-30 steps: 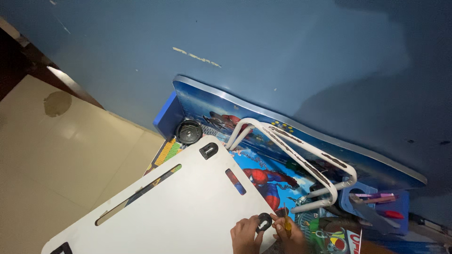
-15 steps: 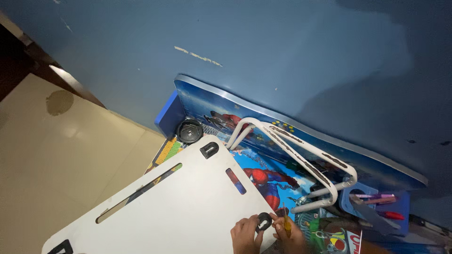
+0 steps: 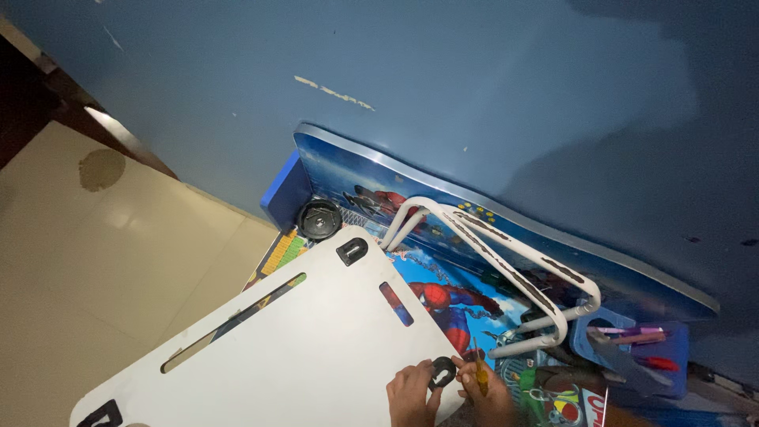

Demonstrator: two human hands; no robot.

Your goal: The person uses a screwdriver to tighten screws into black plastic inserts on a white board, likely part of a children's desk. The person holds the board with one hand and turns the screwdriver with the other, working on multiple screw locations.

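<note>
A white board (image 3: 300, 340) with slots and black U-shaped brackets lies tilted over a blue printed table top. My left hand (image 3: 411, 395) rests on the board's lower right corner, fingers touching a black bracket (image 3: 442, 372) there. Beside it, my right hand (image 3: 490, 395) grips a yellow-handled screwdriver (image 3: 480, 375), its tip pointing toward that bracket. Another black bracket (image 3: 352, 251) sits near the board's upper edge, and a third (image 3: 103, 414) is at the lower left corner.
White metal tube legs (image 3: 490, 261) lie across the blue printed table top (image 3: 443, 300). A black round cup holder (image 3: 319, 219) sits by the blue wall (image 3: 443, 95). A blue tray with pens (image 3: 632, 348) is at right. Beige floor tiles (image 3: 103, 261) spread to the left.
The camera view has shifted slightly; both hands stay at the bracket on the board's corner with the screwdriver held in place.
</note>
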